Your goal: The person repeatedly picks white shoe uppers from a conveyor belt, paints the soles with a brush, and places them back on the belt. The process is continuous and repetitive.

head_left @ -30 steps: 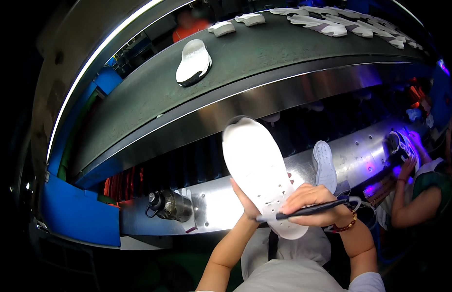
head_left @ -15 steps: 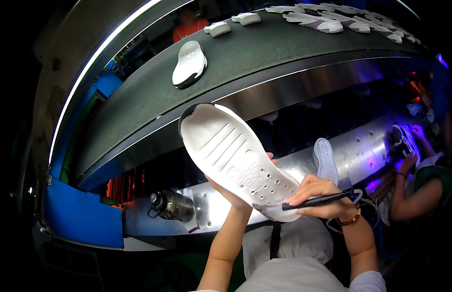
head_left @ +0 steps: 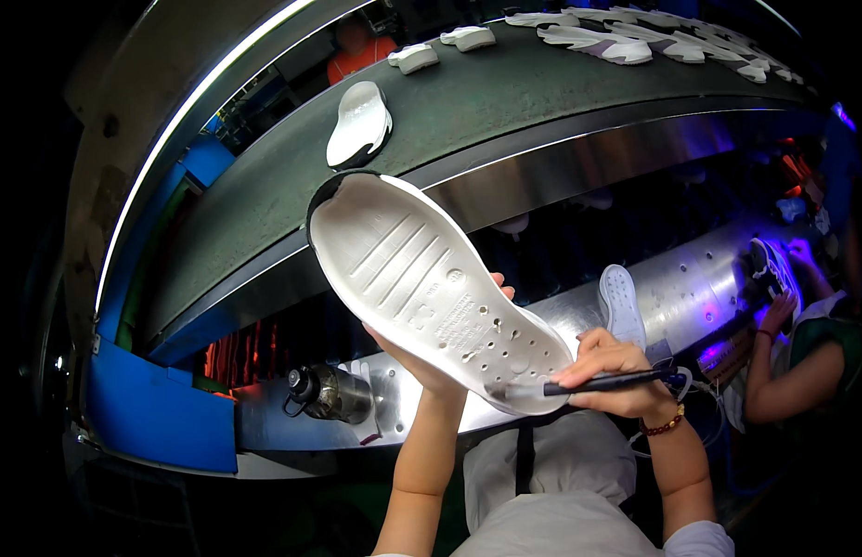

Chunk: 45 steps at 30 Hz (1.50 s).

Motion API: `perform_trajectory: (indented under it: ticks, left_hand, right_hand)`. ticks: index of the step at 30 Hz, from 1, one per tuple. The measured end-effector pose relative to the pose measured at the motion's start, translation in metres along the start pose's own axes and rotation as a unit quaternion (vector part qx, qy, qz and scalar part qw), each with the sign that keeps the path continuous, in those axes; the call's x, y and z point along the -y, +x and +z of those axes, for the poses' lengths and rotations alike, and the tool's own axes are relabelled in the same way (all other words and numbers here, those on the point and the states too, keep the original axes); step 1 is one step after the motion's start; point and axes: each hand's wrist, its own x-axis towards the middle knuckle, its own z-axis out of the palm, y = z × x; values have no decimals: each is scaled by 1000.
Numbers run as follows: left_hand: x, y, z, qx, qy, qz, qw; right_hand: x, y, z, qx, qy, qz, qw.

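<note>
A white shoe sole (head_left: 408,251) with a black heel edge is held up in the middle, its inner face with grooves and small holes turned up. My left hand (head_left: 423,373) grips it from beneath; fingertips show past its far edge. In my right hand (head_left: 621,376) is a black-handled brush (head_left: 593,382), held nearly level between the fingers. Its pale tip touches the inside of the sole's near, toe end. The bristles look blurred.
Behind, a dark green conveyor belt (head_left: 486,102) carries another white sole (head_left: 358,125) and several white pieces (head_left: 598,42). On the metal ledge (head_left: 672,269) are a bottle (head_left: 333,392) and a pale insole-like piece (head_left: 621,302). A co-worker's arm (head_left: 793,371) holds a shoe at right.
The sole and my left hand have moved up and left, toward the belt. The brush tip has shifted slightly right along the toe end, my right hand slightly left.
</note>
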Motion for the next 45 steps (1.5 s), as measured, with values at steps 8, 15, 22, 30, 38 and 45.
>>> perform_trajectory:
  ticks: [8, 15, 22, 30, 38, 45]
  left_hand:
    - [-1, 4, 21, -36, 12, -3, 999]
    - [30, -34, 0, 98, -149, -67, 982]
    - [28, -33, 2, 127, -258, -130, 949]
    - [26, -24, -16, 163, -204, -158, 952]
    - [19, -21, -6, 168, -189, -163, 954]
    - [15, -17, 3, 67, -50, -126, 989]
  right_hand:
    - [7, -3, 5, -74, 150, 31, 985]
    - [36, -5, 51, -103, 26, 55, 993]
    - [25, 0, 42, -3, 31, -23, 999]
    - [35, 6, 30, -45, -19, -22, 999]
    - [28, 6, 14, 65, 186, -7, 980]
    - [39, 24, 7, 100, -6, -14, 995]
